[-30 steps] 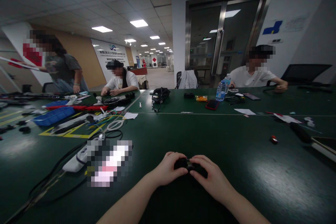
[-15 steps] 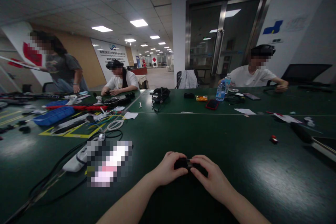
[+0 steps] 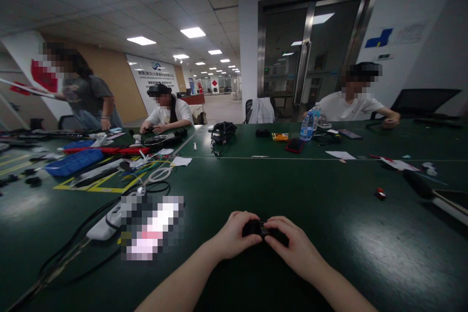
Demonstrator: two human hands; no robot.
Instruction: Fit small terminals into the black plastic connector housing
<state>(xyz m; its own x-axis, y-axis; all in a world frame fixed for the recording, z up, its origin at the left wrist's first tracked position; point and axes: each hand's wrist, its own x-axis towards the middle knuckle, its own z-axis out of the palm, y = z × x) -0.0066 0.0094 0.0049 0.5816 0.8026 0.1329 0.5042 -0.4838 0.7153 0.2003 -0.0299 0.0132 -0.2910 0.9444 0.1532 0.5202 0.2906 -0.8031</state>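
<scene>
Low over the dark green table (image 3: 278, 187), a small black object (image 3: 263, 229) is held between my two hands; its exact kind I cannot make out. My left hand (image 3: 236, 235) grips its left end, with the thumb on the near side and the fingers curled over the far side. On the right end, my right hand (image 3: 291, 240) closes its thumb and fingertips round it. Both hands' fingertips nearly meet at a greyish middle part of the object. The palms hide much of its two ends.
To the left lie a white power strip (image 3: 106, 222) with cables, a blurred-out phone-like slab (image 3: 157, 229) and a blue tray (image 3: 75, 162). A small red item (image 3: 380, 193) lies right. Farther back are a water bottle (image 3: 307, 126), a black-and-red phone (image 3: 294, 145) and several people.
My hands keep the same grip on the black object and have barely moved. The whole view has shifted very slightly.
</scene>
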